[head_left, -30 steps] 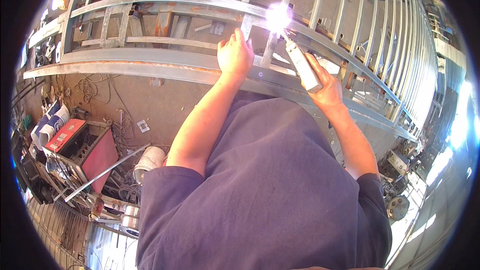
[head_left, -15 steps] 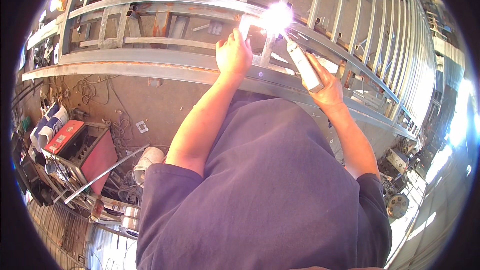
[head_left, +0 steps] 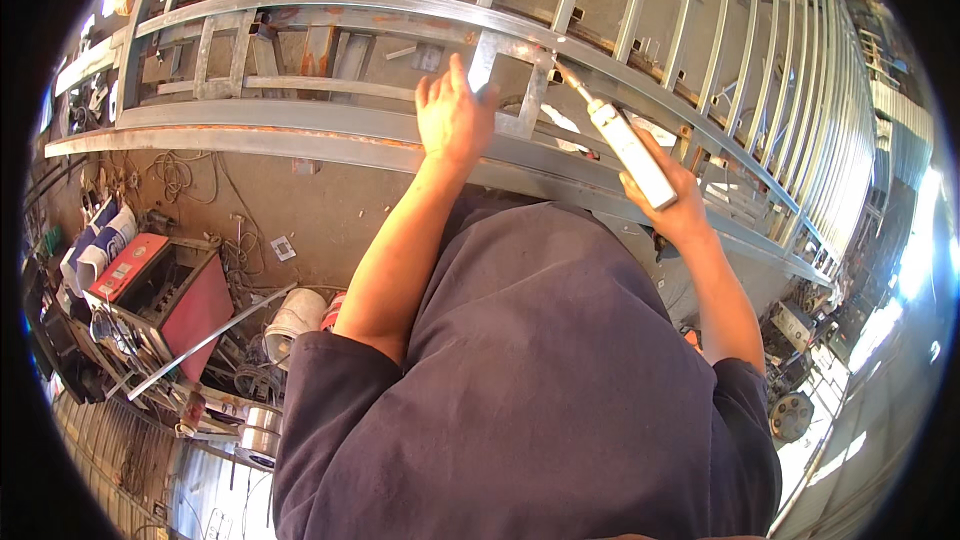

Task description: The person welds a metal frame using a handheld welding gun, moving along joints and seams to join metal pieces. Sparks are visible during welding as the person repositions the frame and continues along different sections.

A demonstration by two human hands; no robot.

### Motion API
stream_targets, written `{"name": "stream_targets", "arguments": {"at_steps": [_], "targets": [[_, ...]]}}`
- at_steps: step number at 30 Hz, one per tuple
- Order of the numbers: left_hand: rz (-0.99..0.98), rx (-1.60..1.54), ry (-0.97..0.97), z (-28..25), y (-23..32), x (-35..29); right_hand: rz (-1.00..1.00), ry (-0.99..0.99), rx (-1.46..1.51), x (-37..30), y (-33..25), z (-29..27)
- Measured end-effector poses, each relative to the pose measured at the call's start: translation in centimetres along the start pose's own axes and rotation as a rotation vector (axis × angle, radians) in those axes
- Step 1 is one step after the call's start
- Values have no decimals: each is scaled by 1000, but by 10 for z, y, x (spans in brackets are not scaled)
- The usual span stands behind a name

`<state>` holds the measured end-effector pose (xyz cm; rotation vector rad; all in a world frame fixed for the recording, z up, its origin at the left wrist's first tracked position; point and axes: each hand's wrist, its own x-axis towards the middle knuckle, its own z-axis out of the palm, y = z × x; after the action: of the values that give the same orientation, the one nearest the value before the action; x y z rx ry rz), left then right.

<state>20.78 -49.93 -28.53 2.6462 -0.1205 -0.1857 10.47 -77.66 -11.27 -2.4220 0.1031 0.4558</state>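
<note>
A long grey steel frame (head_left: 330,130) of rails and upright bars curves across the top of the view. My left hand (head_left: 452,118) rests on a short upright bar (head_left: 483,65) of the frame, fingers around it. My right hand (head_left: 672,202) grips a white welding electrode holder (head_left: 628,148), whose thin rod (head_left: 572,80) points up at the joint on the upper rail just right of my left hand. No arc is lit.
A red welding machine (head_left: 160,285) stands on the floor at lower left among tangled cables, a white bucket (head_left: 295,320) and metal tins (head_left: 262,430). More bars of the frame run off to the right, with machine parts (head_left: 795,380) below them.
The bright welding arc at the rod's tip has gone out. My left hand has shifted slightly up the short bar; the right hand keeps the holder in place.
</note>
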Motion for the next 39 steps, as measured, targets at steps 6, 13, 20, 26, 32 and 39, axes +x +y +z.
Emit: {"name": "stream_targets", "arguments": {"at_steps": [6,13,20,26,32,39], "targets": [[-312,43,436,-48,-65,-33,122,-239,190,9,-15,-43],[-868,-410,803,-26,-100,-24,290,-632,510,85,8,-47],[-1298,-262,666,-43,-63,8,364,-832,769,134,33,-14],[-1510,-144,523,-50,-52,24,331,-868,821,150,40,2],[-1530,-108,504,-49,-52,26,359,-857,843,156,43,11],[-1538,-85,488,-48,-54,27,356,-844,845,156,42,13]]}}
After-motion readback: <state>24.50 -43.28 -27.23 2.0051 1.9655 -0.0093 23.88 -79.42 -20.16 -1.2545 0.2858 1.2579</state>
